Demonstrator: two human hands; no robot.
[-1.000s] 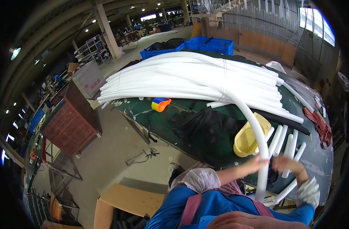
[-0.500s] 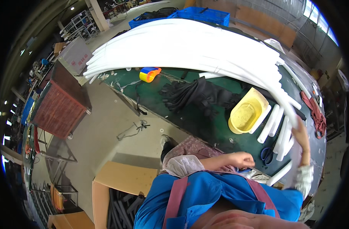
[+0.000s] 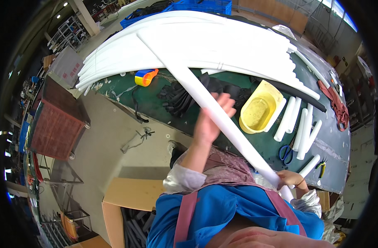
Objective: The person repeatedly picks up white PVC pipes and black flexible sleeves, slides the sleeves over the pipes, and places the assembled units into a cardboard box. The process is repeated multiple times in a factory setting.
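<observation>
A long white foam tube (image 3: 234,134) slants from near my waist up across the table, its far end over the pile of white tubes (image 3: 222,41). My right hand (image 3: 291,178) is closed around its near end. Under the tube's middle lies my left hand (image 3: 208,124), fingers stretched out past its far side, so the tube crosses over the palm. Close to my right hand rest several short cut white pieces (image 3: 284,120), blue-handled scissors (image 3: 285,153) and yellow-handled pliers (image 3: 322,167). A yellow plastic tub (image 3: 259,109) stands beyond them.
Black fabric pieces (image 3: 174,99) and a yellow-blue tape dispenser (image 3: 145,77) lie on the green table (image 3: 118,87). A black tube (image 3: 304,99) and a dark red cloth (image 3: 334,105) are at the right. On the floor, a cardboard box (image 3: 133,194) holds dark tubes.
The white tube now lies diagonally before me, gripped near its end. My right hand has come down and inward from the table's right; my left has risen and opened beneath the tube.
</observation>
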